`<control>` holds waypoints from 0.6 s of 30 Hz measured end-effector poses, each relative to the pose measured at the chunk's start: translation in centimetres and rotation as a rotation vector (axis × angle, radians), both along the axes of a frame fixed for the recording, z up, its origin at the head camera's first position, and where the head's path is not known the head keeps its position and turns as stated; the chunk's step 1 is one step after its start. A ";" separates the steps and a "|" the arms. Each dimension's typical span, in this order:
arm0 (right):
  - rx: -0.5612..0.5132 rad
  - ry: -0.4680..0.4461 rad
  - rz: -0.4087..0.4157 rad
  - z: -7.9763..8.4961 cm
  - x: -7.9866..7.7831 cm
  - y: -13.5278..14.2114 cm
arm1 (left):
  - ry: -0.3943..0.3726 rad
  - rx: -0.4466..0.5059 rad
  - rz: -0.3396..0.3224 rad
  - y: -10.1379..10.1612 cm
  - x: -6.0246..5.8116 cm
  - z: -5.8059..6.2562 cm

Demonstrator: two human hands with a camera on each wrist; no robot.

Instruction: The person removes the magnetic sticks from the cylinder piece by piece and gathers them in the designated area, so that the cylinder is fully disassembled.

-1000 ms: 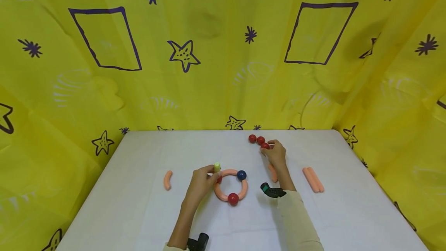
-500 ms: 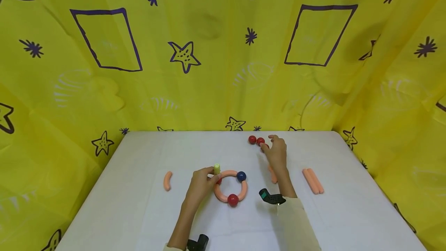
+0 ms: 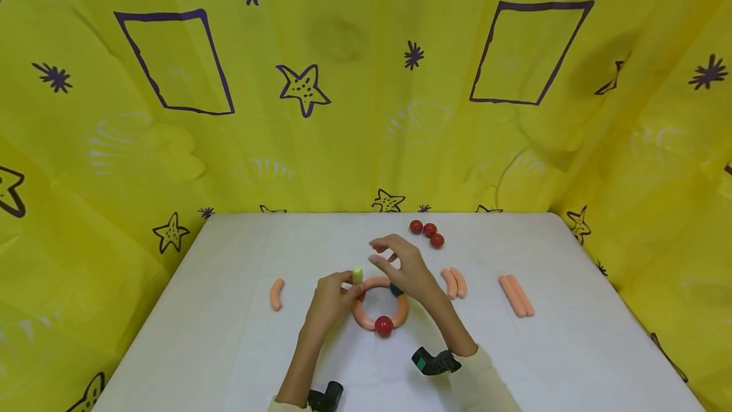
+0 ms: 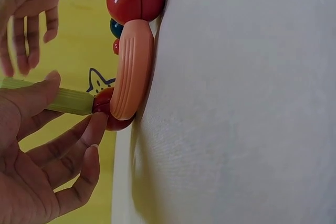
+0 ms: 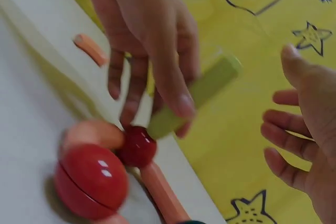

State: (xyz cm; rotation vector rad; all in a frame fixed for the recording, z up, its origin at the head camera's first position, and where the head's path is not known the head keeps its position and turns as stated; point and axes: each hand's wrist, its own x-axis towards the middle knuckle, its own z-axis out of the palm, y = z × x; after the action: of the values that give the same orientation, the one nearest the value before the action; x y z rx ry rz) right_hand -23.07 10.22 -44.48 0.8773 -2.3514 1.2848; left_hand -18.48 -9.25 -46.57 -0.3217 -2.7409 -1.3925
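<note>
My left hand [image 3: 330, 301] pinches an upright yellow-green ribbed rod [image 3: 357, 274] between thumb and fingers. In the left wrist view, the rod's lower end meets a small red ball [image 4: 106, 109], which my fingertips touch. That ball belongs to a ring of curved salmon-pink pieces [image 3: 361, 318] lying on the table, with another red ball [image 3: 384, 326] at its near side. A dark blue ball [image 3: 394, 289] on the ring's right side is partly covered by my right hand [image 3: 407, 267]. The right hand hovers over the ring's far side, fingers loosely bent, holding nothing.
Three red balls [image 3: 429, 230] sit near the table's back edge. Two curved pink pieces [image 3: 454, 283] lie right of the ring, and two straight pink rods [image 3: 516, 295] farther right. A single curved piece [image 3: 277, 294] lies at left. A yellow curtain [image 3: 343, 145] rises behind the white table.
My right hand has come away from the red balls at the back and moved left and nearer, toward the rod. The left hand stays on the rod.
</note>
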 end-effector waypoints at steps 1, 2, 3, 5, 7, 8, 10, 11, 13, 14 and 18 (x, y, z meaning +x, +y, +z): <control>0.010 -0.006 0.044 0.0 0.3 -0.3 | 0.002 0.001 0.001 0.0 0.0 0.0; 0.019 -0.011 0.078 0.1 0.6 -0.7 | 0.004 0.001 0.004 0.0 -0.1 0.1; 0.023 -0.014 0.105 0.1 0.8 -1.0 | 0.007 0.005 0.005 0.0 -0.1 0.1; 0.039 -0.027 0.124 0.0 1.1 -1.6 | 0.021 -0.001 0.012 0.0 -0.1 0.1; 0.043 -0.042 0.123 -0.2 1.2 -1.9 | 0.033 -0.015 0.015 0.1 -0.1 0.1; 0.042 -0.046 0.121 -0.3 1.3 -2.0 | 0.035 -0.016 0.013 0.1 -0.1 0.0; 0.041 -0.067 0.115 -0.5 1.4 -2.1 | 0.024 -0.021 0.018 0.1 -0.1 -0.2; 0.037 -0.082 0.114 -0.7 1.5 -2.2 | 0.014 -0.021 0.019 0.1 -0.1 -0.3; 0.037 -0.114 0.113 -0.9 1.6 -2.2 | -0.001 -0.031 0.022 0.0 0.0 -0.5; 0.036 -0.130 0.115 -1.0 1.7 -2.2 | -0.006 -0.037 0.024 -0.1 0.0 -0.6; 0.042 -0.178 0.110 -1.4 1.9 -2.2 | 0.005 -0.064 0.019 -0.2 0.0 -1.2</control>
State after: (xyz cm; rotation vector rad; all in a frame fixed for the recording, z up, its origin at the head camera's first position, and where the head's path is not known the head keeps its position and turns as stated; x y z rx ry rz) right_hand -21.17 8.00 -45.85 0.9538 -2.5054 1.4146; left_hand -18.45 -9.43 -47.75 -0.3003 -2.7811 -1.3005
